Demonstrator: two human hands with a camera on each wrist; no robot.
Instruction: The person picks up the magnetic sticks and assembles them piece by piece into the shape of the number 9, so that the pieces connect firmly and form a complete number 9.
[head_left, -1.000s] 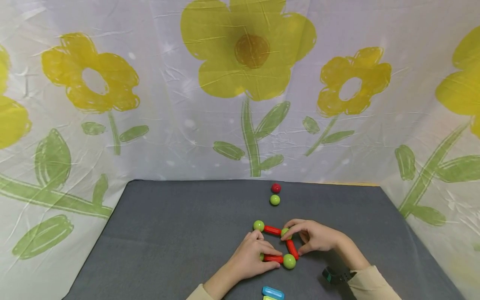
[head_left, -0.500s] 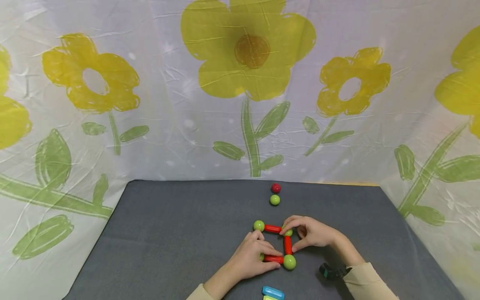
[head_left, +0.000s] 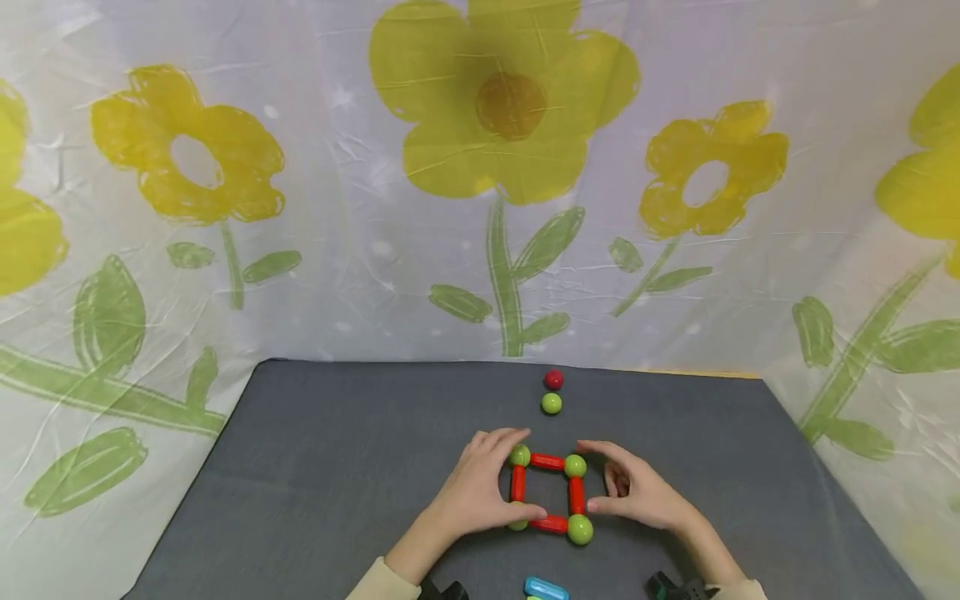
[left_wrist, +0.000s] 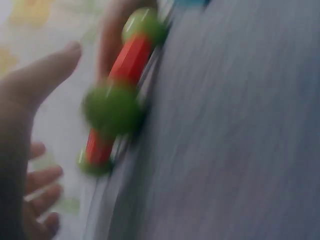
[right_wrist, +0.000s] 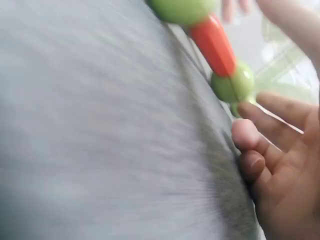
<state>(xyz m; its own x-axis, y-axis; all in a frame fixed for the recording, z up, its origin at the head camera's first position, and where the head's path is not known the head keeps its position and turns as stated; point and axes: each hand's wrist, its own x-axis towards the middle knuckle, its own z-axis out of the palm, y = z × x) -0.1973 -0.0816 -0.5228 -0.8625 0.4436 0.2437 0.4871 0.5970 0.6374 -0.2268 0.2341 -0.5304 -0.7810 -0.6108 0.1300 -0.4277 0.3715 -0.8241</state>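
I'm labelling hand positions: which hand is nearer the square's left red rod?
Left. The left hand is beside the left red rod; the right hand is opposite, outside the right red rod.

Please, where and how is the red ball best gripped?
Probably pinch the red ball at its left and right sides, coming from above: it is round, those sides look free, and a green ball sits close on its near side.
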